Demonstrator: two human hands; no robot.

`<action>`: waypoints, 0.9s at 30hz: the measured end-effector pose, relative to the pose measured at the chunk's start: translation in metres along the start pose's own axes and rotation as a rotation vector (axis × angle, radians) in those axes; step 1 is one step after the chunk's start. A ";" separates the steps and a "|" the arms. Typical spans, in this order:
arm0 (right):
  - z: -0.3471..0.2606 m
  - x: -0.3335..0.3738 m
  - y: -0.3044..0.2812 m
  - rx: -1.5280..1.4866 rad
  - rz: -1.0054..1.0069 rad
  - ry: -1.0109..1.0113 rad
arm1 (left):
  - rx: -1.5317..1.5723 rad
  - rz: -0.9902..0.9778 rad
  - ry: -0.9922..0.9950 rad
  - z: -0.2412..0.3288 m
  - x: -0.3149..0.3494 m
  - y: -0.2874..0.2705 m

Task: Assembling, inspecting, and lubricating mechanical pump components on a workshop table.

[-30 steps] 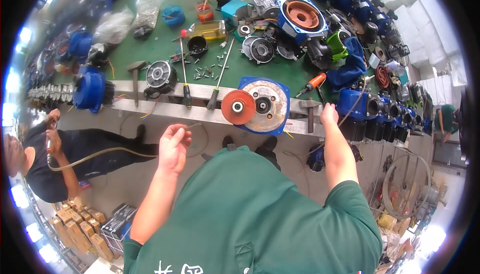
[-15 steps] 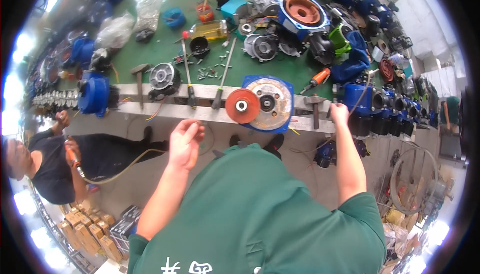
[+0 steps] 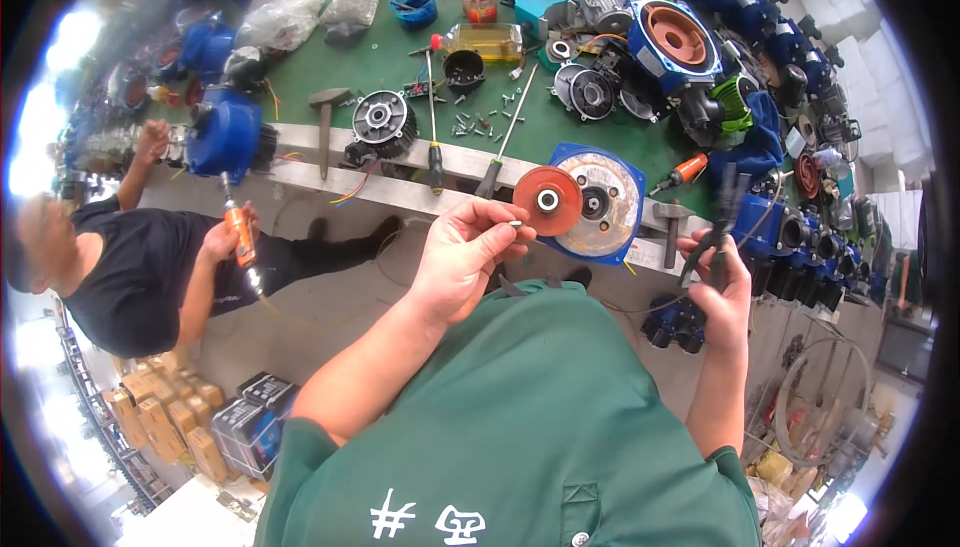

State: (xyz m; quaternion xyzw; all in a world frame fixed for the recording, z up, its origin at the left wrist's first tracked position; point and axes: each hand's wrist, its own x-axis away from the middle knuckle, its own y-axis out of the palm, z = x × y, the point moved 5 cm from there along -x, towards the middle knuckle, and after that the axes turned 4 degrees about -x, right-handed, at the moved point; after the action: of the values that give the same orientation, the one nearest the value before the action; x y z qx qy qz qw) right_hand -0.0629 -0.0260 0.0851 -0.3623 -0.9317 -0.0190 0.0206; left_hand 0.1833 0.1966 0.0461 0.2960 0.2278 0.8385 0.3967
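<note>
The left hand pinches a small pale part at its fingertips, just left of and below the orange disc on the blue-rimmed motor plate at the table edge. The right hand grips dark pliers, handles pointing up, farther right.

Between the left hand and the orange disc on the blue pump housing there is only a narrow gap. The right hand, gripping dark pliers, has a hammer just beside it. Behind, screwdrivers, loose screws and motor parts crowd the green bench.
</note>
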 end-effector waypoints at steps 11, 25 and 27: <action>-0.075 0.003 0.108 0.976 -0.378 -0.524 | -0.057 -0.192 0.059 0.014 0.015 0.020; -0.057 -0.005 0.115 0.845 -0.445 -0.398 | -0.098 -0.227 0.021 0.019 0.020 0.019; -0.039 -0.015 0.105 0.648 -0.521 -0.119 | -0.064 -0.190 0.017 0.021 0.020 0.019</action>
State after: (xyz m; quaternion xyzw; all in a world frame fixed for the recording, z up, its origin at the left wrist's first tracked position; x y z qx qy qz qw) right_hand 0.0200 0.0387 0.1255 -0.0896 -0.9496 0.2912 0.0742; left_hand 0.1769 0.2041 0.0791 0.2529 0.2314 0.8064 0.4818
